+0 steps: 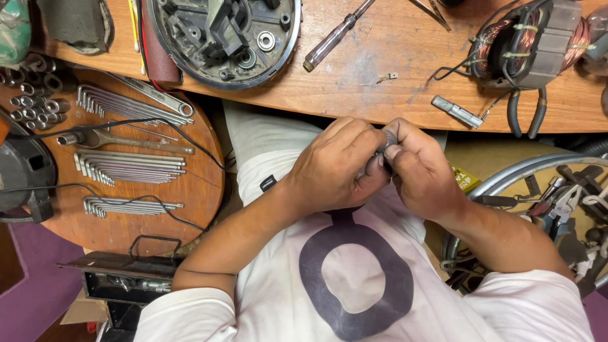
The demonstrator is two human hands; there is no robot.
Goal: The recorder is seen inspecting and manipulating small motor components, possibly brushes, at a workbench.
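A worn wooden desk (392, 57) is running across the top, carrying a copper-wound motor stator (529, 44) and a clear-handled screwdriver (332, 39). Below its edge, the left hand (335, 168) and right hand (421, 168) are closing together, pinching a small grey metal part (382, 152); its long axis and heading are hidden by fingers.

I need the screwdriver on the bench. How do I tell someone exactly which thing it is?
Start at the wooden bench along the top, then find the round black housing on its left part. Just right of that lies the screwdriver, slanted, with a clear amber handle and thin metal shaft, unlike the black-handled pliers far right.
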